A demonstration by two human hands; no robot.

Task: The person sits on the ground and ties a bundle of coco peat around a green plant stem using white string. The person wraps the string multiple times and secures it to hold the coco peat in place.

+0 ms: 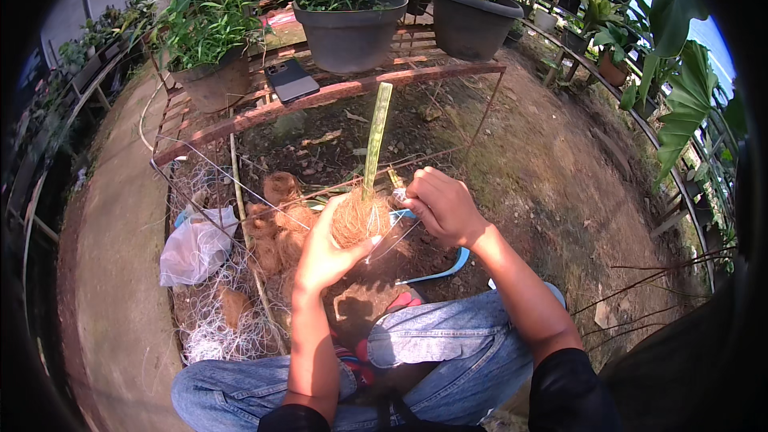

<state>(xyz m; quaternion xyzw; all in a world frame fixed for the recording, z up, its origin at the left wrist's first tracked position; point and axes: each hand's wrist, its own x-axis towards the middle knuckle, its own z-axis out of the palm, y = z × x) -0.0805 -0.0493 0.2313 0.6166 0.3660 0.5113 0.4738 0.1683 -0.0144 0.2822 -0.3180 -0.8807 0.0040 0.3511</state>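
Observation:
My left hand is wrapped around a ball of brown coconut fibre above the soil in front of my lap. A thick green stem cutting rises nearly upright out of the fibre. White string runs over the ball's surface. On the right, my right hand is closed in a fist on the string, and a strand stretches between it and the ball. A small white wound bundle shows at its fingertips. Beneath the hands, a curved light-blue object is partly hidden.
More coconut-fibre clumps lie left of the ball. Further left are a white plastic bag and a tangle of white string. Ahead stands a rusty metal rack with potted plants and a smartphone. A concrete path runs along the left.

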